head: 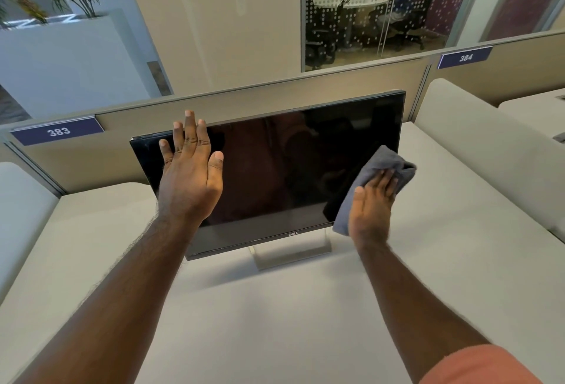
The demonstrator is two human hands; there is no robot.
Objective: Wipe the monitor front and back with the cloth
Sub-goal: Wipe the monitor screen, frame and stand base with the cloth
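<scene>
A black flat monitor (pixel 275 166) on a silver stand (pixel 290 253) sits on the white desk, its dark screen facing me. My left hand (pixel 189 169) lies flat against the upper left of the screen, fingers spread up to the top edge, holding nothing. My right hand (pixel 371 209) presses a folded grey cloth (pixel 385 166) against the screen's right edge, palm flat on the cloth. The cloth covers the monitor's lower right corner. The back of the monitor is hidden.
The white desk (pixel 275 307) has a beige partition (pixel 214 108) behind the monitor with number plates 383 (pixel 58 131) and 384 (pixel 465 57). Low white dividers (pixel 477 145) flank the desk left and right. Beyond are a glass-walled meeting room and potted plants.
</scene>
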